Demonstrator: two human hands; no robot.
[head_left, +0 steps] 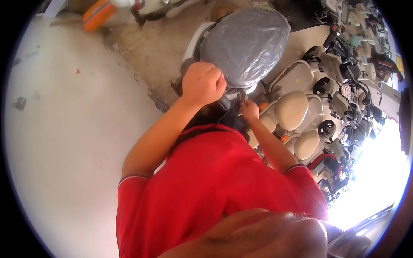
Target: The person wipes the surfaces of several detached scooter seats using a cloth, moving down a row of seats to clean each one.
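In front of me is a rounded seat (247,45) wrapped in shiny grey plastic film. My left hand (203,84) is closed in a fist at its near left edge; whatever lies inside the fingers is hidden. A black cylindrical piece, like a grip (224,103), shows just below that fist, but I cannot tell whether the two are joined. My right hand (250,111) is closed lower down, to the right of the black piece, with its fingertips pressed together. What they pinch, if anything, is too small to make out. Dark parts and a thin cable lie between the hands.
Several parked scooters with beige seats (291,110) crowd the right side, close to my right arm. A pale wall (77,137) fills the left. An orange box (99,15) is at the upper left. Bright light comes from the lower right.
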